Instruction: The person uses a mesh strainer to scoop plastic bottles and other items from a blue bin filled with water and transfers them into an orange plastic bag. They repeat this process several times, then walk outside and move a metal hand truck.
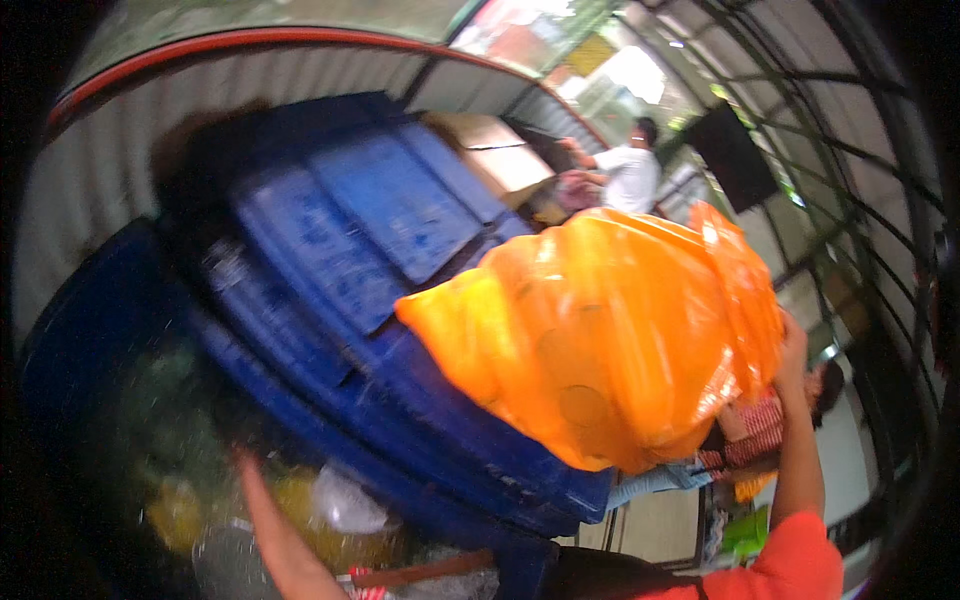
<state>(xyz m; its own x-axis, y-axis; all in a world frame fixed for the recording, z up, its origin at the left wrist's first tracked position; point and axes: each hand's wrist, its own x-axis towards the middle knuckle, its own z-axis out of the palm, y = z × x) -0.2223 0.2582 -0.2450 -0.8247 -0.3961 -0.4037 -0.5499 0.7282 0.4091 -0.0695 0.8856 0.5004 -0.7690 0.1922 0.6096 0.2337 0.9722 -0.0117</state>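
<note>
My right hand [788, 345] holds a bulging, glossy orange plastic bag [590, 340] up by its right end, over a row of blue plastic bins. My left arm reaches into an open blue bin [90, 290] at lower left, where my left hand [243, 460] is blurred and its fingers cannot be made out. Inside that bin are blurry yellowish and greenish items and a pale plastic bag [350, 500].
Closed blue lids [350, 210] stretch toward a cardboard box [485, 150]. A person in white [625, 175] stands at the back. Another in a red patterned top [755, 430] is behind the orange bag. A corrugated wall [85, 200] runs along the left.
</note>
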